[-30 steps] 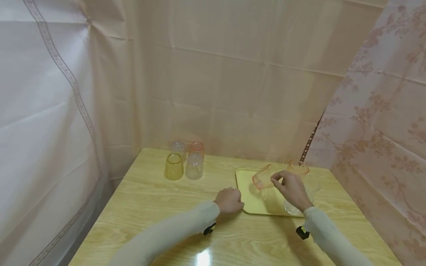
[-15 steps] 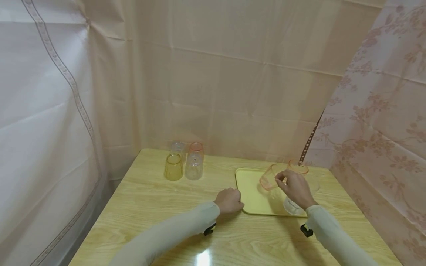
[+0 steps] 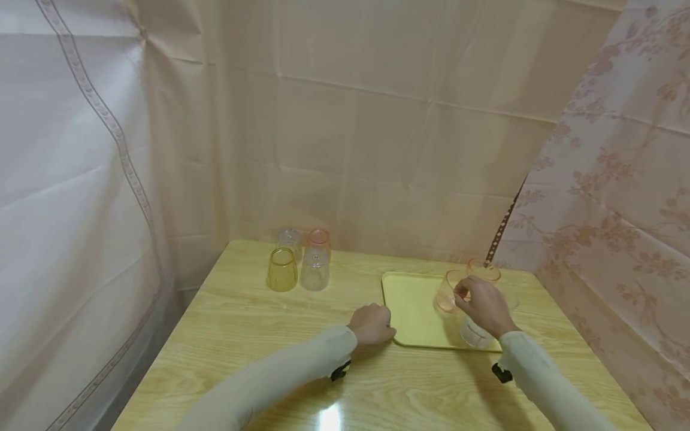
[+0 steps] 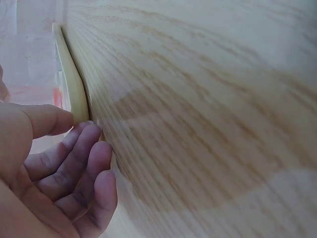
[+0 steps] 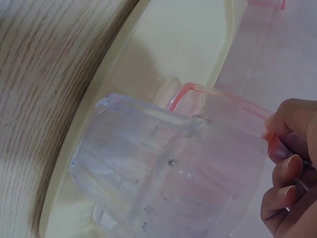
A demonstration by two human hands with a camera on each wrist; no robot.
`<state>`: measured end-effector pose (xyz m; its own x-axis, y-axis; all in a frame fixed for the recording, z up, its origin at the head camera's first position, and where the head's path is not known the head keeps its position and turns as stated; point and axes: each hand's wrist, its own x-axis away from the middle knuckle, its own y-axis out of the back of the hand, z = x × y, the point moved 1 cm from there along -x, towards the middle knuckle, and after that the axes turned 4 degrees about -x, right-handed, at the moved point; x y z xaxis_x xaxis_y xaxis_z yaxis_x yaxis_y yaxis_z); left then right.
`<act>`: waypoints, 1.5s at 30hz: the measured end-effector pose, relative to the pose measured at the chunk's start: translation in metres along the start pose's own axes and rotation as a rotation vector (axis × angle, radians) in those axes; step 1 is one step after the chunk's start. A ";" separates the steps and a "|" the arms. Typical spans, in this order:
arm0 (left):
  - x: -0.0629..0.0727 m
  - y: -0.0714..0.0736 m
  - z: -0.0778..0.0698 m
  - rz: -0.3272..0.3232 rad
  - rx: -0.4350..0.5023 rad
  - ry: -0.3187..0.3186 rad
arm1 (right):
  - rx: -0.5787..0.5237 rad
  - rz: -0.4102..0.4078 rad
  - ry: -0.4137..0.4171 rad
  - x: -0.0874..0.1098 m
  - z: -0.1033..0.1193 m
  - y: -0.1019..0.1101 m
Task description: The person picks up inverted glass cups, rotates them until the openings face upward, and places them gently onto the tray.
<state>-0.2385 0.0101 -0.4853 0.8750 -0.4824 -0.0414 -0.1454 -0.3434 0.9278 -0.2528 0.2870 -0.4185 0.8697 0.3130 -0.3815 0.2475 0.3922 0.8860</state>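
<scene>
My right hand pinches the rim of a transparent pink tumbler over the right part of a yellow tray. The tumbler is slightly tilted, and my hand covers part of it. In the right wrist view, thumb and fingers grip the pink rim, with a clear tumbler in front. That clear tumbler stands on the tray near its front right corner, partly behind my wrist in the head view. Behind my right hand is another pink tumbler. My left hand pinches the tray's front left corner, seen close in the left wrist view.
At the back left of the wooden table stand a yellow tumbler, a clear tumbler, another clear tumbler and a pink tumbler, narrow ends up. Hanging cloth encloses the table's back and sides.
My right hand has moved right with the pink tumbler, which now leans less. My left hand has stayed at the tray's corner.
</scene>
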 end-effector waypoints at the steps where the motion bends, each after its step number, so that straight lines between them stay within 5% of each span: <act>1: 0.000 0.000 0.000 0.002 0.003 0.001 | 0.002 0.002 0.000 0.000 -0.001 0.000; 45: 0.002 0.000 0.000 -0.013 0.015 -0.020 | -0.018 0.154 -0.105 -0.001 -0.014 0.007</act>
<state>-0.2369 0.0088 -0.4853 0.8673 -0.4939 -0.0615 -0.1409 -0.3622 0.9214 -0.2578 0.3019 -0.4153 0.9369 0.2787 -0.2109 0.1010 0.3619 0.9267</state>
